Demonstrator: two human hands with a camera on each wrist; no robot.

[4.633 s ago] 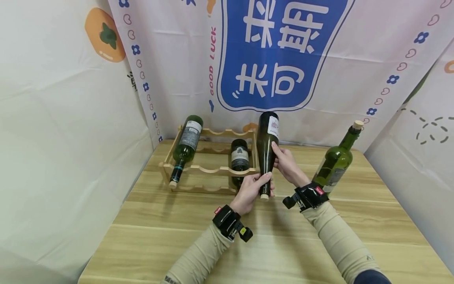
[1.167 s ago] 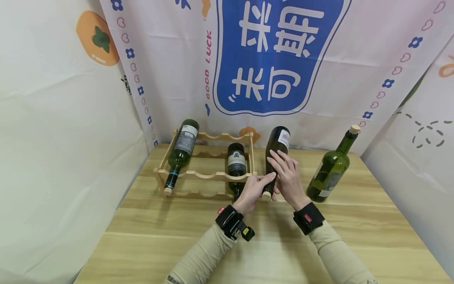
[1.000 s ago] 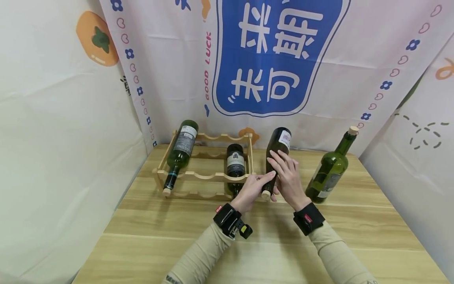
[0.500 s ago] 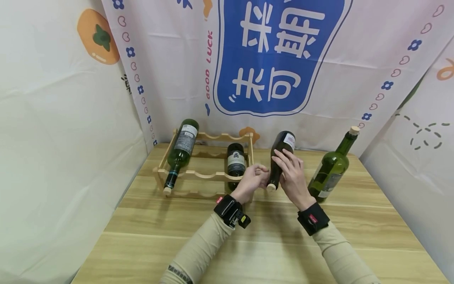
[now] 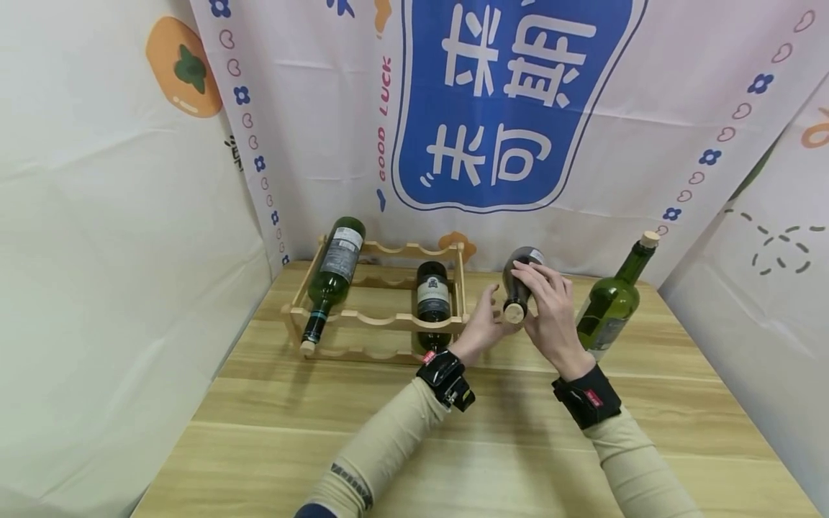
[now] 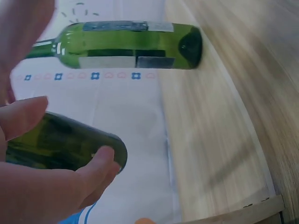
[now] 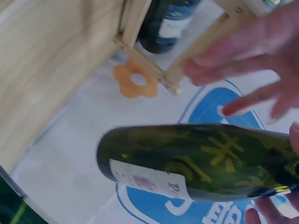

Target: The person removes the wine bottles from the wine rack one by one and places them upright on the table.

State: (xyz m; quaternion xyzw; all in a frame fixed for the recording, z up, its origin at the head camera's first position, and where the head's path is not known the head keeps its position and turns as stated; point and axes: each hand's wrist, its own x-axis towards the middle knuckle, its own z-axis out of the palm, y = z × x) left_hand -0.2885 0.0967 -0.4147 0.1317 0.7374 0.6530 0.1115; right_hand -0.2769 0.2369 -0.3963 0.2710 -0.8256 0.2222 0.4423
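In the head view my right hand point(image 5: 553, 316) holds a dark wine bottle point(image 5: 514, 277) from its right side, fingers laid over its body. The bottle's cork point(image 5: 514, 313) faces towards me, and its base points away. My left hand point(image 5: 482, 329) is just left of the neck, thumb raised and apart from the fingers, which reach under the neck. The left wrist view shows its fingers point(image 6: 100, 165) overlapping the bottle. In the right wrist view the bottle point(image 7: 196, 161) shows a white label point(image 7: 149, 179), with the left hand point(image 7: 252, 70) spread beside it.
A wooden wine rack point(image 5: 378, 320) stands left of the hands on the wooden table point(image 5: 388, 446). One green bottle point(image 5: 338, 259) lies on its upper tier, a dark bottle point(image 5: 433, 298) on its lower. Another corked green bottle point(image 5: 612, 302) stands upright at the right. A printed cloth point(image 5: 337, 144) hangs behind.
The left thumb and fingers have let go of the neck and spread. In the right hand the bottle has moved right and tipped, its cork end rising towards me.
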